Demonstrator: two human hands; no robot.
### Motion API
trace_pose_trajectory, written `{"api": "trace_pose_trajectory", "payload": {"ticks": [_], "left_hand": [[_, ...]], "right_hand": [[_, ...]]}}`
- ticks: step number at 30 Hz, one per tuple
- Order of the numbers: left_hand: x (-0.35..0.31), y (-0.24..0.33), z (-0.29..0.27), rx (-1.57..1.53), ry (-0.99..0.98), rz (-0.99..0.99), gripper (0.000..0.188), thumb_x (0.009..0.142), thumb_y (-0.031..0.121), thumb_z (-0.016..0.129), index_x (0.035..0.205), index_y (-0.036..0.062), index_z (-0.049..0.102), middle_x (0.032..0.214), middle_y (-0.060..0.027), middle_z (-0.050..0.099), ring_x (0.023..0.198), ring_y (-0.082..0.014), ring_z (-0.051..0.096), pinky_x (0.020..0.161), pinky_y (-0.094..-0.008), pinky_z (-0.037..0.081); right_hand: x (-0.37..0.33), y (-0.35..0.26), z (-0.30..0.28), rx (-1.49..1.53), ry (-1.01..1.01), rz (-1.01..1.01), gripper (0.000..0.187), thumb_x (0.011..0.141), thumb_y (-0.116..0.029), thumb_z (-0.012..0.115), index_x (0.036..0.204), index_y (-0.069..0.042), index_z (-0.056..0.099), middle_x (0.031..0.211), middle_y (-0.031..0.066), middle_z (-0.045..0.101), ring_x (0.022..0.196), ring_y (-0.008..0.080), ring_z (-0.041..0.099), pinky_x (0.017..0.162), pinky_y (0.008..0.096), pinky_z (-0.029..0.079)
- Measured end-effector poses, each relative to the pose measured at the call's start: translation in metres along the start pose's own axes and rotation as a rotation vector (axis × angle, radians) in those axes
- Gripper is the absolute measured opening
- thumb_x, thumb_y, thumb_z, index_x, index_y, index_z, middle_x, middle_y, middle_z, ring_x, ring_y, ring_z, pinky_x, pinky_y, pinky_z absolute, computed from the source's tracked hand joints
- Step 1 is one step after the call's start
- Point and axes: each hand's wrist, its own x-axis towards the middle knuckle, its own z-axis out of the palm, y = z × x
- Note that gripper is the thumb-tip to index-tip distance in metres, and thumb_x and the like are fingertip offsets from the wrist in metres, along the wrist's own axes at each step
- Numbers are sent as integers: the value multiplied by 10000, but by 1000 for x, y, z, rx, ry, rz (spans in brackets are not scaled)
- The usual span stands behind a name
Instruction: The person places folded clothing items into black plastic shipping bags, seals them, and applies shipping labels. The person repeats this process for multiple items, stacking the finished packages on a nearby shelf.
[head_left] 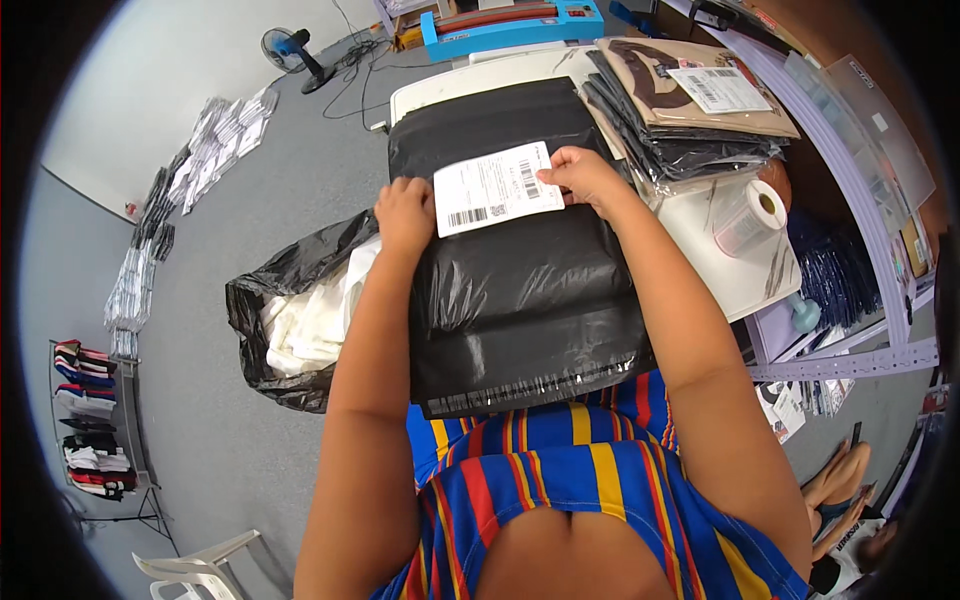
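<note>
A white shipping label (490, 190) with barcodes lies slightly askew over a black plastic mailing bag (530, 270). My right hand (588, 180) pinches the label's right edge, with the thumb on top of it. At the opposite edge, the curled fingers of my left hand (406, 212) grip the label's left side, and their tips are partly hidden. The black bag lies flat on top of more black plastic, its near end hanging toward my lap. Whether the label is stuck down cannot be made out.
Packed garments in clear bags (690, 100) are stacked at the right of the white table (690, 240), beside a label roll (752, 218). A black bin bag (290, 270) of white scraps stands at the left. Beyond are a fan (300, 60) and a seated person (845, 490).
</note>
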Motion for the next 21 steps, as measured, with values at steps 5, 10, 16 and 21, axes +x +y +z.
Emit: {"api": "trace_pose_trajectory", "payload": {"ticks": [5,10,16,21], "left_hand": [[17,29,-14,-313,321,140,193,724,90,541,912,77,580,983,-127,532,938,-310,486,770,-403,398],[-10,67,10,-54,-82,304,367,843,290,375,1167,125,424,1218,-129,391,1130,-305,360,884,-424,331],[-4,37,-8,185,-450,55,485,815,322,404,1247,119,323,1319,-113,257,1207,-293,247,931,-502,224],[3,192,-29,-548,94,565,275,665,28,558,939,52,573,959,-134,540,873,-309,517,746,-361,421]], "right_hand": [[8,2,4,-255,39,-32,172,661,-144,653,722,-43,527,659,60,573,532,125,550,465,235,448],[-3,-6,12,-954,235,-166,381,623,-274,670,905,-62,526,871,135,594,783,242,593,660,354,466],[-86,0,-63,-693,489,-298,294,721,-230,608,904,-54,459,707,93,562,659,216,554,596,311,428],[-164,67,-112,-143,1173,-779,299,727,-60,606,988,-29,462,861,49,495,785,108,492,660,221,401]]}}
